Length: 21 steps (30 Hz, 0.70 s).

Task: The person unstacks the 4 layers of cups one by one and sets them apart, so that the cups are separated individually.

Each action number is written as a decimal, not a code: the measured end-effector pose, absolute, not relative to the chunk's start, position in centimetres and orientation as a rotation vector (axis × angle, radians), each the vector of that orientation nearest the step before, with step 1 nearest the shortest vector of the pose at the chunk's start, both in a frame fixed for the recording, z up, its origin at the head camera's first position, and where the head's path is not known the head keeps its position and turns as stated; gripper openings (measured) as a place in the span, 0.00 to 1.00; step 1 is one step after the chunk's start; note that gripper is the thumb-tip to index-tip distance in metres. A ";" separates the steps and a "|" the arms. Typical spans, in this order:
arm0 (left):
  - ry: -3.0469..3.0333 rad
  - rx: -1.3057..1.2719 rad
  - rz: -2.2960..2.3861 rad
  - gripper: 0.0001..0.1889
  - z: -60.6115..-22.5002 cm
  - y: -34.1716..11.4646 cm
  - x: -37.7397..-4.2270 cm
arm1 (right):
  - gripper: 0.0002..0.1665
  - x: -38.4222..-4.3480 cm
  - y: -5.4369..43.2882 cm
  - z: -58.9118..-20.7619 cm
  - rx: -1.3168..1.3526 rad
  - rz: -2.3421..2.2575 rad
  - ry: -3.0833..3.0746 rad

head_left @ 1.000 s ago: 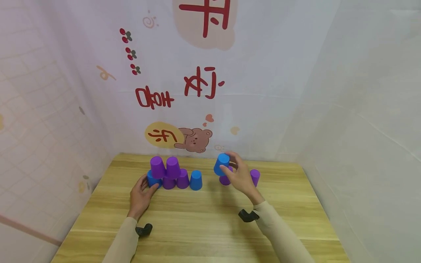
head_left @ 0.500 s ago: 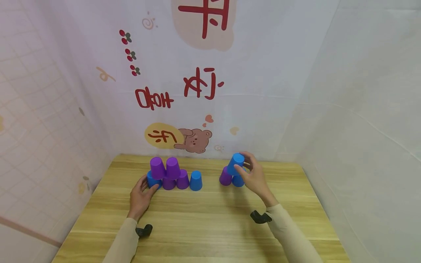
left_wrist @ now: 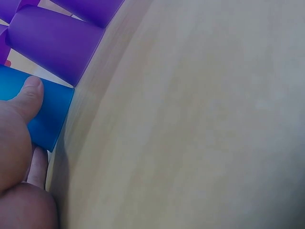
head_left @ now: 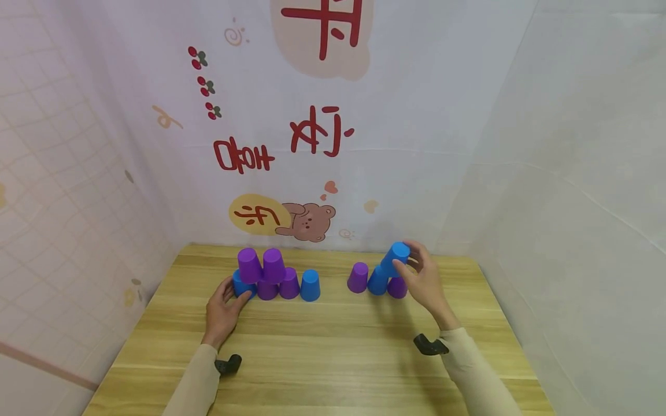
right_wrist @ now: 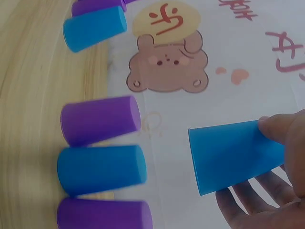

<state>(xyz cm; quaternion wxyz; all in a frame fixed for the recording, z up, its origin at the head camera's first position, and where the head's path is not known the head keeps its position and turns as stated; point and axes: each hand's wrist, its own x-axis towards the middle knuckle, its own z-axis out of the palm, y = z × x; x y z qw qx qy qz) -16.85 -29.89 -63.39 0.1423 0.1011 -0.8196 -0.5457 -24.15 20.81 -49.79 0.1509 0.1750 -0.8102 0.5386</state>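
Observation:
My left hand [head_left: 222,316] holds the sides of an upside-down blue cup [left_wrist: 50,112] at the left end of a row, thumb on its near face. Beside it stand two purple cups [head_left: 289,284] and a blue cup [head_left: 310,286]. Two more purple cups [head_left: 273,266] sit on top, bridging the left part. In my right hand [head_left: 428,286] another upside-down blue cup [right_wrist: 233,157] is gripped between thumb and fingers, raised off the table. Below it are a purple cup [head_left: 358,278], a blue cup [head_left: 377,281] and a partly covered purple cup [head_left: 398,286].
The wooden table [head_left: 312,358] ends at a printed white cloth backdrop [head_left: 416,144], close behind the cups. Cloth walls rise on both sides. A gap of bare table separates the left group from the right one. Black wrist mounts [head_left: 430,345] sit at both sleeves.
My right hand has carried the blue cup rightward, from above the leftmost purple cup of the right group to above its right end. My left hand stays at its cup.

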 end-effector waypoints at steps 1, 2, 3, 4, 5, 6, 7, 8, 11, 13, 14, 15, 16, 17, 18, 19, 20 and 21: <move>-2.362 0.292 -1.571 0.39 -63.3 -29.9 -16.8 | 0.35 -24.1 21.1 -49.8 0.497 1.544 -2.325; -2.360 0.293 -1.574 0.39 -63.3 -29.8 -16.8 | 0.35 -24.1 21.5 -49.8 0.488 1.542 -2.323; -2.359 0.292 -1.577 0.39 -63.2 -29.8 -16.8 | 0.35 -24.1 21.8 -49.8 0.480 1.538 -2.323; -2.359 0.289 -1.581 0.39 -63.2 -29.8 -16.8 | 0.35 -24.0 22.1 -49.8 0.470 1.538 -2.323; -2.358 0.289 -1.587 0.39 -63.1 -29.8 -16.8 | 0.35 -23.9 22.5 -49.8 0.458 1.541 -2.326; -2.355 0.285 -1.593 0.39 -63.1 -29.8 -16.8 | 0.35 -23.9 22.8 -49.8 0.440 1.542 -2.329; -2.354 0.282 -1.598 0.39 -63.0 -29.8 -16.8 | 0.35 -23.8 23.2 -49.8 0.423 1.544 -2.333; -2.355 0.279 -1.603 0.39 -63.0 -29.8 -16.8 | 0.35 -23.8 23.5 -49.9 0.404 1.542 -2.338; -2.361 0.271 -1.599 0.39 -63.0 -29.9 -16.8 | 0.35 -23.7 24.4 -50.0 0.354 1.526 -2.358; -2.368 0.277 -1.583 0.39 -63.1 -29.9 -16.8 | 0.35 -23.7 24.9 -50.1 0.326 1.509 -2.369; -2.370 0.280 -1.576 0.40 -63.1 -29.9 -16.8 | 0.35 -23.7 25.2 -50.1 0.316 1.500 -2.372; -2.373 0.277 -1.570 0.40 -63.1 -29.9 -16.8 | 0.35 -23.7 25.4 -50.1 0.308 1.497 -2.375; -2.373 0.279 -1.561 0.40 -63.2 -29.9 -16.7 | 0.35 -23.7 25.6 -50.2 0.298 1.490 -2.375; -2.374 0.275 -1.554 0.40 -63.2 -29.9 -16.7 | 0.35 -23.7 25.8 -50.2 0.293 1.479 -2.377; -2.373 0.277 -1.550 0.39 -63.2 -29.9 -16.8 | 0.35 -23.8 26.0 -50.2 0.284 1.473 -2.374; -2.372 0.272 -1.549 0.39 -63.3 -29.9 -16.8 | 0.35 -23.8 26.1 -50.3 0.275 1.464 -2.374; -2.367 0.267 -1.549 0.39 -63.3 -29.9 -16.8 | 0.35 -23.8 26.3 -50.3 0.266 1.454 -2.373; -2.366 0.264 -1.546 0.39 -63.4 -29.9 -16.8 | 0.35 -23.8 26.4 -50.4 0.255 1.447 -2.373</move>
